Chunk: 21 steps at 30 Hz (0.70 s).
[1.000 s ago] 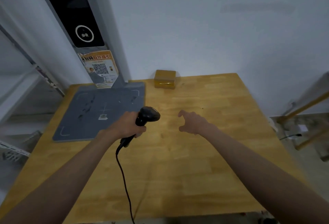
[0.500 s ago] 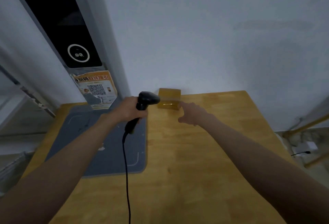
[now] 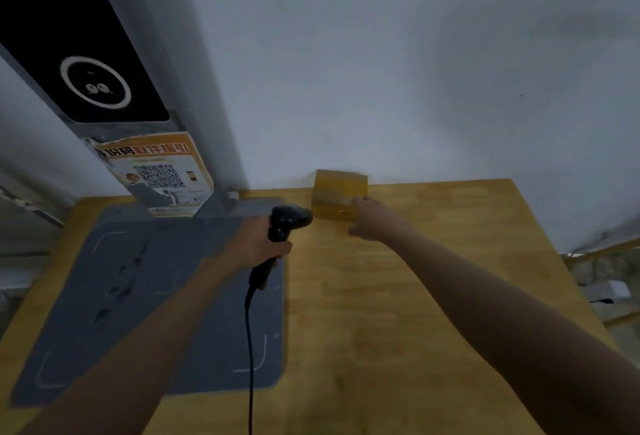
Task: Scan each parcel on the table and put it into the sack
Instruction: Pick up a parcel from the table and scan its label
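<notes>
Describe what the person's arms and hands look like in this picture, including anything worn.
Both arms are bare to the frame edge: no sleeves, no gloves. The left hand and right hand show no rings, and neither wrist shows a watch or band. No markings show, though the picture is slightly blurred.

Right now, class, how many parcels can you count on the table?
1. The brown parcel sits at the table's far edge against the wall, with the right hand at its near side. Nothing hides others.
</notes>
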Motion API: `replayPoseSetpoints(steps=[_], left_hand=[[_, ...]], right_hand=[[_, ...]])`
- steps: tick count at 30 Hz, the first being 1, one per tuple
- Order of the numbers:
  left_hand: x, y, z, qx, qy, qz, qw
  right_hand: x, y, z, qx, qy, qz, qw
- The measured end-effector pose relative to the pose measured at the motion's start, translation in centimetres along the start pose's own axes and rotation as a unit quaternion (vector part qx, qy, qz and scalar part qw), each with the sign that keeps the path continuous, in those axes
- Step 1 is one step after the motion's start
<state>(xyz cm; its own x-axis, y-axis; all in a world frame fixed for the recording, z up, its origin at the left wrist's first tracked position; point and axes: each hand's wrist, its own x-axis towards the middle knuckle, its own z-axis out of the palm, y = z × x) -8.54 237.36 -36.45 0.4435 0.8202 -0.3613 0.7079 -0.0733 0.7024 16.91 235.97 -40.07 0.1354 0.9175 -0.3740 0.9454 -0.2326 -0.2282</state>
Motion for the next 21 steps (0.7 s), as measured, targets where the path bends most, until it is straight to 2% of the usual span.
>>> replayPoseSetpoints(steps=[7,15,21], left_hand=[[3.9,-4.5,2.3,-0.027,0.008,-0.048,0.998],[6.7,-6.9,3.8,-0.038,-0.008,-0.075,0.996],[7.2,-7.7,4.3,-0.027,-0.004,-0.081,0.996]], right_hand=[[7.4,1.4,4.2,-0.014,-0.028,0.023,0.999],[11.7,3.7,6.5,0.005,0.01,0.038,0.999],[12.8,4.4,7.2,-0.025,0.035,0.029,0.999]])
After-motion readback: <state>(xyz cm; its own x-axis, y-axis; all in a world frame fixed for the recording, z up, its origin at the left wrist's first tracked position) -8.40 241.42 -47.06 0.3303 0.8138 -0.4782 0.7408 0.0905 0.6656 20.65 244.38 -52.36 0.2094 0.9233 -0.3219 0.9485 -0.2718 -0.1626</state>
